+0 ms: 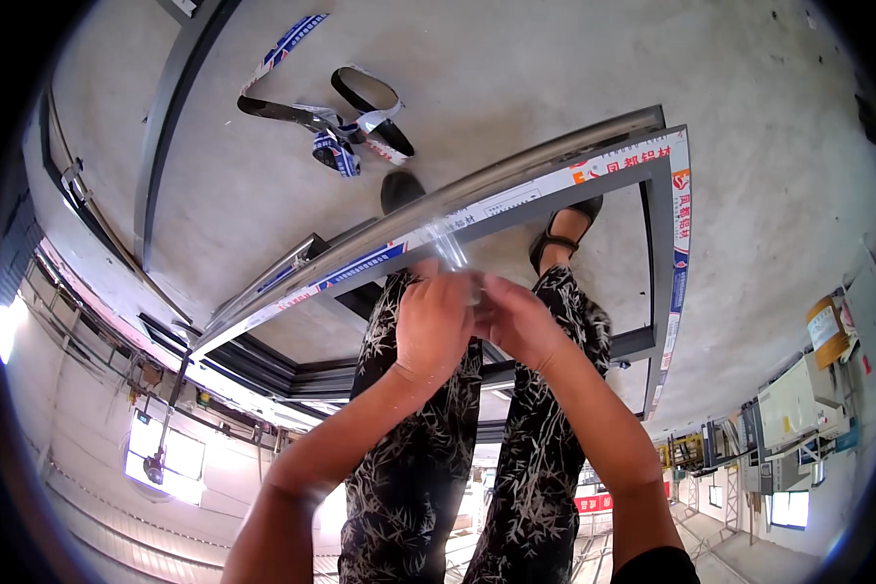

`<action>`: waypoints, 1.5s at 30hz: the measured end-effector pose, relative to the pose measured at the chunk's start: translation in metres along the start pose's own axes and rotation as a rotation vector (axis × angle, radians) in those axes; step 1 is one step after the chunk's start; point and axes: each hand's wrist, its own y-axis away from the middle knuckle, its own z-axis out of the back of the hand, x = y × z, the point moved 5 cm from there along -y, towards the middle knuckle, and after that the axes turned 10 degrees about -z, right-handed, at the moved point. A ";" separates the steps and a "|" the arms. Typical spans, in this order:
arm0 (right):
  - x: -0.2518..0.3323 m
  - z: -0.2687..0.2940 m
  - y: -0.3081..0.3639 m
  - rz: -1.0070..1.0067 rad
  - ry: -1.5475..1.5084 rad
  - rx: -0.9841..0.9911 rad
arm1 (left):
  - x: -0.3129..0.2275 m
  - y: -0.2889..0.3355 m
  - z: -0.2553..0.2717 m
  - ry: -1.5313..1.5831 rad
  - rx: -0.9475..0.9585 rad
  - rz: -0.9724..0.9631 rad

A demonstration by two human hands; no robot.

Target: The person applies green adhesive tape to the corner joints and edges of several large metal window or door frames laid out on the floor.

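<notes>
My left hand [435, 326] and my right hand [518, 316] meet in front of my knees, fingers closed and pressed toward each other. Between them is a clear, shiny piece of plastic film [448, 245], stretching up from the fingertips over the edge of a metal frame. Blur at the fingertips hides its exact shape. The dark grey frame [660, 209] stands tilted over my feet. Its outer edge carries printed protective tape [545, 190] in white, blue and orange. A bare metal rail [516, 164] runs along the frame's far side.
Peeled strips of printed film [336, 146] lie curled on the concrete floor [516, 68] beyond the frame. Another dark frame bar [161, 136] lies at the left. Machines and boxes [793, 414] stand at the right. My shoes [555, 243] are close under the frame.
</notes>
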 end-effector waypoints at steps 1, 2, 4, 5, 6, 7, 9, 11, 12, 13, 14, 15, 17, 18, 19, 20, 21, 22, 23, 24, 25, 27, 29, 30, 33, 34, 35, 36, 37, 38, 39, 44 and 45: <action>-0.004 0.004 0.000 0.018 0.066 -0.044 | 0.000 0.001 -0.007 -0.002 0.003 0.000; -0.007 0.009 -0.003 0.016 0.063 -0.041 | -0.002 0.001 -0.010 0.010 -0.071 -0.034; -0.010 0.035 -0.007 -0.007 -0.069 -0.095 | -0.004 -0.001 -0.014 0.026 -0.143 -0.066; -0.008 0.043 -0.012 0.001 -0.119 -0.066 | -0.003 -0.005 -0.019 0.021 -0.071 -0.071; -0.006 0.063 -0.018 0.003 -0.118 -0.076 | -0.003 -0.009 -0.025 0.027 -0.002 -0.080; -0.001 0.092 -0.028 0.039 -0.211 -0.182 | 0.000 -0.012 -0.027 0.116 0.027 -0.128; 0.010 0.126 -0.057 0.070 -0.320 -0.288 | 0.011 -0.023 -0.018 0.062 -0.054 -0.135; 0.024 0.126 -0.093 0.086 -0.352 -0.477 | 0.041 -0.035 0.006 0.031 -0.227 -0.078; 0.038 0.109 -0.110 0.127 -0.465 -0.268 | 0.063 -0.046 0.018 0.054 -0.304 -0.011; 0.055 0.095 -0.124 0.174 -0.574 -0.064 | 0.080 -0.060 0.021 0.117 -0.271 0.077; 0.078 0.089 -0.139 0.330 -0.352 0.092 | 0.094 -0.079 0.018 0.187 -0.244 0.154; 0.093 0.078 -0.155 0.475 -0.131 0.263 | 0.108 -0.092 0.011 0.173 -0.247 0.147; 0.103 0.038 -0.155 0.323 0.014 0.192 | 0.129 -0.106 -0.001 0.030 -0.122 -0.081; 0.102 0.031 -0.156 0.380 0.100 0.114 | 0.131 -0.112 -0.004 0.024 -0.114 -0.080; 0.105 0.038 -0.180 0.267 -0.055 0.315 | 0.133 -0.119 -0.013 0.125 -0.017 -0.049; 0.103 0.046 -0.181 0.268 -0.063 0.319 | 0.135 -0.126 -0.020 0.226 0.079 -0.018; 0.102 0.030 -0.163 0.369 0.045 0.465 | 0.137 -0.129 -0.021 0.132 0.100 -0.052; 0.101 0.017 -0.148 0.473 0.156 0.609 | 0.138 -0.132 -0.022 0.129 0.110 -0.050; 0.100 0.035 -0.176 0.263 0.043 0.600 | 0.140 -0.136 -0.021 0.101 0.097 -0.009; 0.104 0.039 -0.177 0.266 0.040 0.592 | 0.137 -0.138 -0.022 0.081 0.082 0.029; 0.107 0.048 -0.179 0.238 0.066 0.459 | 0.131 -0.138 -0.016 0.096 0.015 -0.033; 0.099 0.077 -0.171 0.240 -0.250 0.094 | 0.121 -0.123 -0.001 0.197 -0.005 -0.012; 0.081 0.085 -0.127 0.338 -0.102 -0.137 | 0.115 -0.096 0.016 0.241 -0.017 0.003; 0.068 0.090 -0.110 0.262 -0.037 -0.178 | 0.107 -0.081 0.019 0.196 -0.008 -0.014; 0.018 0.064 -0.065 0.053 0.050 -0.203 | 0.070 -0.049 0.031 0.204 -0.045 -0.020; 0.005 0.044 -0.055 -0.036 0.039 -0.160 | 0.060 -0.040 0.030 0.148 -0.071 -0.015; -0.002 0.016 -0.048 -0.092 -0.047 -0.014 | 0.052 -0.031 0.032 0.085 -0.095 -0.007; -0.003 0.000 -0.046 -0.090 -0.046 -0.013 | 0.046 -0.027 0.032 0.085 -0.096 -0.009; 0.001 -0.018 -0.043 -0.064 -0.134 0.130 | 0.042 -0.024 0.031 0.075 -0.123 0.027; 0.002 -0.032 -0.043 -0.040 -0.221 0.274 | 0.040 -0.022 0.029 0.063 -0.149 0.065; 0.001 -0.026 -0.053 -0.011 -0.196 0.213 | 0.035 -0.023 0.026 0.035 -0.130 0.056; -0.003 0.008 -0.050 0.063 -0.182 0.228 | 0.027 -0.016 0.010 -0.016 -0.054 -0.023; -0.001 0.020 -0.041 0.073 -0.198 0.114 | 0.022 -0.015 0.006 0.028 -0.022 -0.046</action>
